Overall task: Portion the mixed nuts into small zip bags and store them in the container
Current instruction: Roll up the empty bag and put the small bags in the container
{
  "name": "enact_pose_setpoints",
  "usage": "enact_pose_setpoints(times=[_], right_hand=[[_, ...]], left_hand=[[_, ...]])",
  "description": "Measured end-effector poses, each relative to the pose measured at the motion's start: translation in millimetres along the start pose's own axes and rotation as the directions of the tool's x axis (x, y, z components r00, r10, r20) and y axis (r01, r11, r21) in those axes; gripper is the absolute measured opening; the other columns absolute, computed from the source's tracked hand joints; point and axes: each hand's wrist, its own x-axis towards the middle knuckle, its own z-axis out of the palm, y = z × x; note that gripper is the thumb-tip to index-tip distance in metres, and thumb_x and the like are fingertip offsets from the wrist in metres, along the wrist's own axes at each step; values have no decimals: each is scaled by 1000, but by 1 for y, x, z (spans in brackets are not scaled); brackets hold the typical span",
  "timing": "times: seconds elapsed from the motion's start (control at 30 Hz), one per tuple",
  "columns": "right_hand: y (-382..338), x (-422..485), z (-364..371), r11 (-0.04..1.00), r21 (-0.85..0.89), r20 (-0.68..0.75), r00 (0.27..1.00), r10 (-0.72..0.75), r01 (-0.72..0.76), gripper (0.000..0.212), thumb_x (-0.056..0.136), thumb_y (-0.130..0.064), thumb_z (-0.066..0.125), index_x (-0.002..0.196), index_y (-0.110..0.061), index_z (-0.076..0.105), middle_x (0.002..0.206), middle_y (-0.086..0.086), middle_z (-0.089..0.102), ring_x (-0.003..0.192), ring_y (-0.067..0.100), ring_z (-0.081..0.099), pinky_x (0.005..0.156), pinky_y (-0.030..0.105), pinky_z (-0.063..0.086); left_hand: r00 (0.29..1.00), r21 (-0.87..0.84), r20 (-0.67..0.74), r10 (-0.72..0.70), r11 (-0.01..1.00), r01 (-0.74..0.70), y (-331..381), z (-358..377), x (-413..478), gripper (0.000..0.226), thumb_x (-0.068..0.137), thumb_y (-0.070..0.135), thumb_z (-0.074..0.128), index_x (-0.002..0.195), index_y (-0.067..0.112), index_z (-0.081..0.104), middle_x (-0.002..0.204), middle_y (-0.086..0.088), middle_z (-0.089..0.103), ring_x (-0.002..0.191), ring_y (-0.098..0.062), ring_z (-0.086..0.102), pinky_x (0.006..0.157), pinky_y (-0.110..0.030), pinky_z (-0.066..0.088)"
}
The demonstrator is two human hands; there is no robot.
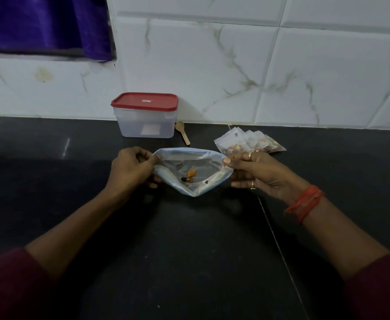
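So the left grip point(131, 167) is pinching the left corner of the mouth of the big light-blue pouch point(177, 152). The right grip point(256, 174) is holding the right corner, thumb on top of the rim and fingers underneath. The mouth is gaping wide open over the black tabletop point(50, 146). Can't tell if the pouch's bottom corner is touching it. Only a few leftover nuts point(190, 175) are sitting inside, orange bits and a dark one. The filled small zip bags point(247, 140) are lying fanned out on the tabletop just behind the right grip. The clear container point(145, 122) is standing back against the tiled wall point(212, 65) with its red lid point(144, 102) on, and a little wooden spoon point(182, 131) is lying just right of it.
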Motion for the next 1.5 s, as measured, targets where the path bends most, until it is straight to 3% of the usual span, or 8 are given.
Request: enact_pose_setpoints(times=[0.2, 0.43, 0.67, 0.93, 1.13, 1.3, 1.43, 1.5], right_hand=[[6, 1, 10, 982, 183, 26, 999, 36, -41, 12, 87, -23, 74, 97, -17, 71, 85, 0, 76, 74, 11, 69, 64, 25, 61], [1, 1, 2, 941, 337, -145, 989, 14, 36, 24, 73, -28, 80, 91, -15, 71, 76, 0, 71, 62, 9, 66, 57, 23, 60], [-1, 1, -12, 800, 596, 35, 994, -106, 64, 24, 83, -19, 70, 106, -13, 72, 98, 5, 75, 94, 16, 70, 81, 28, 62], [0, 0, -2, 818, 574, 7, 998, -64, 48, 15, 74, -15, 74, 89, -14, 76, 85, 2, 74, 75, 10, 72, 66, 24, 62], [1, 3, -1, 795, 602, -33, 998, -60, 68, 36, 72, -9, 73, 107, -16, 73, 92, 0, 75, 74, 7, 71, 62, 19, 59], [3, 6, 1, 910, 399, -82, 993, -85, 110, 37, 83, 2, 69, 112, -21, 69, 73, -5, 64, 52, 2, 52, 46, 14, 43], [7, 10, -1, 976, -51, -277, 936, -217, 212, 43, 81, 13, 67, 116, -12, 67, 63, -2, 57, 49, 4, 53, 47, 19, 42], [8, 12, 1, 868, -407, -356, 826, -438, 285, 39, 76, 8, 70, 102, -22, 70, 61, -7, 58, 55, 5, 55, 57, 25, 48]], left_hand=[[988, -153, 76, -137, 977, 148, 3, 1, 3, 14, 97, 22, 61, 103, 11, 63, 97, -15, 71, 68, -20, 75, 61, -34, 63], [896, -535, 344, -282, 725, 433, 16, -10, 2, 37, 80, 14, 72, 114, 7, 62, 106, -17, 72, 85, -24, 76, 68, -33, 63], [894, -618, 401, -201, 661, 426, 16, -10, 0, 45, 72, 11, 73, 116, 3, 64, 102, -13, 76, 88, -19, 75, 63, -25, 61], [918, -643, 370, -142, 674, 363, 15, -9, -2, 38, 76, 26, 72, 112, 12, 68, 100, -6, 75, 81, -14, 74, 60, -23, 59], [916, -618, 389, -97, 711, 337, 14, -8, -2, 37, 79, 29, 69, 113, 15, 68, 99, -5, 75, 71, -10, 70, 48, -17, 52], [975, -449, 220, -26, 885, 125, 15, -8, -4, 48, 69, 16, 79, 114, 7, 65, 86, -9, 74, 63, -15, 67, 44, -21, 51], [981, 34, 16, 193, 981, -193, 15, -14, -3, 39, 74, 13, 81, 109, 21, 66, 72, -6, 74, 60, -16, 72, 57, -24, 60], [969, 194, -19, 245, 952, -237, 13, -12, -4, 32, 78, 11, 80, 106, 22, 67, 72, -3, 73, 62, -12, 72, 60, -23, 59]])
